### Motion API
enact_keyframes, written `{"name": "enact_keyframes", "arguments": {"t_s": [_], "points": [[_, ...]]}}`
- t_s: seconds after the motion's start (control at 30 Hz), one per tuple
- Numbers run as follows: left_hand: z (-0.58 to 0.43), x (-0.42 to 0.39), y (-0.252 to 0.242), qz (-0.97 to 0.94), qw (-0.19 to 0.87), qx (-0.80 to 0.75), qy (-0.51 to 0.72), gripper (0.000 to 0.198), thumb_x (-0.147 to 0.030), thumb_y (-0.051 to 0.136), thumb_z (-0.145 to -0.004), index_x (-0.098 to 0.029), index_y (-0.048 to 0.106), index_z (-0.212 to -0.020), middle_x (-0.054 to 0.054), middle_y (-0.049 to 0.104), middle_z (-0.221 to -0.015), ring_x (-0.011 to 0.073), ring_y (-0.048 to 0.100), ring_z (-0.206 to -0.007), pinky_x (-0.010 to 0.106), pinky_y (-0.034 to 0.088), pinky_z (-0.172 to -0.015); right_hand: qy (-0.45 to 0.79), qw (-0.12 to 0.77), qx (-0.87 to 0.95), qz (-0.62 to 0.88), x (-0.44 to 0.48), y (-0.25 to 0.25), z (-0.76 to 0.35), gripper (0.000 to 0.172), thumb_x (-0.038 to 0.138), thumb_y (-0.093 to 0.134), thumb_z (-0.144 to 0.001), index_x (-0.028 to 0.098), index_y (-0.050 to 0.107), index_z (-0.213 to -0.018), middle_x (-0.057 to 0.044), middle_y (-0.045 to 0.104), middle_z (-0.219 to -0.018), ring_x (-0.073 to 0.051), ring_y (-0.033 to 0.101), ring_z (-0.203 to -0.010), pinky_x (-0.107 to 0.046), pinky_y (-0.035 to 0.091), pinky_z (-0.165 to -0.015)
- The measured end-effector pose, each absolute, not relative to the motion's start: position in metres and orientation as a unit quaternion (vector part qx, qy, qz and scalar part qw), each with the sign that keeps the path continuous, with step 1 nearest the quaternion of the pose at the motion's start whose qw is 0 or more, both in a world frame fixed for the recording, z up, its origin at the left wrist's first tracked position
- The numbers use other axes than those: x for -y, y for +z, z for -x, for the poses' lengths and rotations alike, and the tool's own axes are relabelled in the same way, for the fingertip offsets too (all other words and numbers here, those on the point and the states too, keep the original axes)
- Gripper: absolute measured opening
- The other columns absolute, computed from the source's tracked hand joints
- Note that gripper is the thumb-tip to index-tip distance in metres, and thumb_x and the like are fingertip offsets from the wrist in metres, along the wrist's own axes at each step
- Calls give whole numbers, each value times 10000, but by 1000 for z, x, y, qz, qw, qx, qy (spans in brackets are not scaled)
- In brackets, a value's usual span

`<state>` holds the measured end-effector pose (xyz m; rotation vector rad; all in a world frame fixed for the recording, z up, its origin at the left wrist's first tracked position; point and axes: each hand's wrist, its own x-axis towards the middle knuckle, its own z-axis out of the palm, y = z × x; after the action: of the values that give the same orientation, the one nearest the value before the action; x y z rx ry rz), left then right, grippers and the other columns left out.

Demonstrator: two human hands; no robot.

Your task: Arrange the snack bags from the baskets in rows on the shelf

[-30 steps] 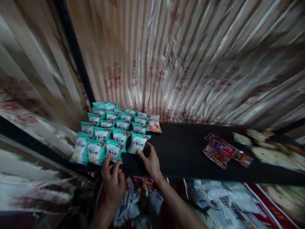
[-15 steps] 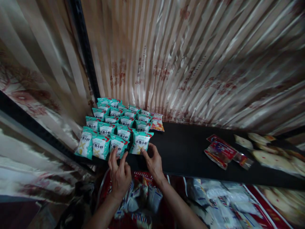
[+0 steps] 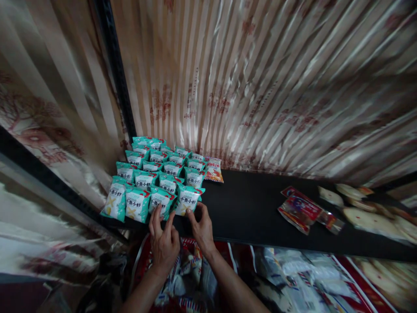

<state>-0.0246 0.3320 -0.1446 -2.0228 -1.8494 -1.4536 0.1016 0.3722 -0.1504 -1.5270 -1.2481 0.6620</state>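
Teal-and-white snack bags stand in rows at the left end of a black shelf (image 3: 241, 204). My right hand (image 3: 202, 228) grips the front row's rightmost snack bag (image 3: 188, 200) at its lower right, thumb across the front. This bag stands upright beside its neighbour (image 3: 160, 201). My left hand (image 3: 164, 243) is open, its fingers apart and fingertips against the lower front of that neighbouring bag. Further left in the front row are another teal bag (image 3: 136, 205) and the leftmost bag (image 3: 114, 200).
An orange-and-white bag (image 3: 213, 169) stands behind, at the right of the rows. Red packets (image 3: 301, 208) and blurred pale packages (image 3: 374, 219) lie on the right. Below the shelf are red-edged boxes of packets (image 3: 302, 278). A dark post (image 3: 117, 65) and striped curtain (image 3: 202, 87) border the shelf.
My right hand has moved left with the rightmost snack bag, narrowing the gap to its neighbour. The left hand stays at the neighbouring bag.
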Motion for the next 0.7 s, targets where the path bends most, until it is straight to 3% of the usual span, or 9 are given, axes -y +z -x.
{"name": "enact_keyframes", "arguments": {"t_s": [0.3,0.5,0.7], "points": [[23,-333,-149,659,34,596,-457,454,-37,478,-771,-211,574,-1179,89,236,-1480,324,313,-1310,449,464,-939,298,506,521,620,-364,-154,-91,447,484,586,-770,203,567,-1117,-83,667,-1044,-241,622,-965,-368,499,-842],[23,-332,-151,648,26,604,-463,480,-40,493,-766,-250,574,-1190,63,192,-1502,315,328,-1299,447,466,-942,270,511,491,652,-373,-144,-111,549,539,364,-869,165,489,-1250,-130,511,-1313,-239,436,-1245,-416,318,-1067],[21,-333,-153,640,40,615,-458,480,-31,511,-754,-251,590,-1174,61,203,-1503,319,344,-1287,433,492,-906,305,498,479,656,-408,-136,-126,672,592,284,-861,153,420,-1351,-115,425,-1415,-235,332,-1333,-408,230,-1115]]}}
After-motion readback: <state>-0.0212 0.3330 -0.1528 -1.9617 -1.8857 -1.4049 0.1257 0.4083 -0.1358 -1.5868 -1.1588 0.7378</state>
